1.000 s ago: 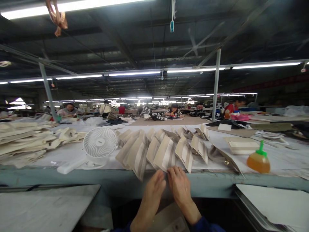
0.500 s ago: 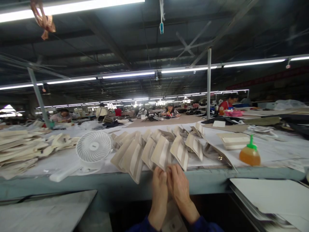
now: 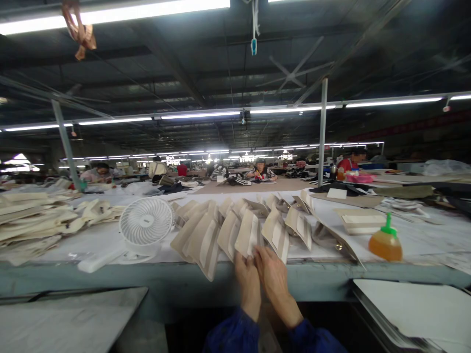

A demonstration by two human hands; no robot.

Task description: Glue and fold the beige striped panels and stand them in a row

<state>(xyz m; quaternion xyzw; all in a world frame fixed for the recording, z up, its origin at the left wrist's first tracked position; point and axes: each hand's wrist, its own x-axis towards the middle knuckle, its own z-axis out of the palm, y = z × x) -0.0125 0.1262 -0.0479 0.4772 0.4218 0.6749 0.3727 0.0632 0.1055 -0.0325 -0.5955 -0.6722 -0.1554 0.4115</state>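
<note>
Both hands are close together at the front edge of the table, in front of a row of folded beige fabric pieces (image 3: 247, 234). My left hand (image 3: 247, 274) has its fingers curled in a pinch at the lower edge of the nearest piece. Beside it, my right hand (image 3: 273, 274) is closed too, thumb side against the left fingertips. What the fingers hold is hidden. A dim, blurred beige shape shows between my forearms, below the table edge. Several of the pieces overlap like shingles, with pale strips on them. One piece at the right end (image 3: 336, 242) shows a brass snap.
A white fan (image 3: 146, 221) stands left of the row, with pale fabric stacks (image 3: 27, 220) beyond it. To the right are an orange-filled bottle with a green nozzle (image 3: 385, 244) and a beige stack (image 3: 360, 220). Pale boards (image 3: 415, 306) lie below the table edge. Co-workers sit farther back.
The view has shifted slightly. My hands have moved a little up and forward toward the fabric row, staying together. The beige shape between my forearms shows less clearly now.
</note>
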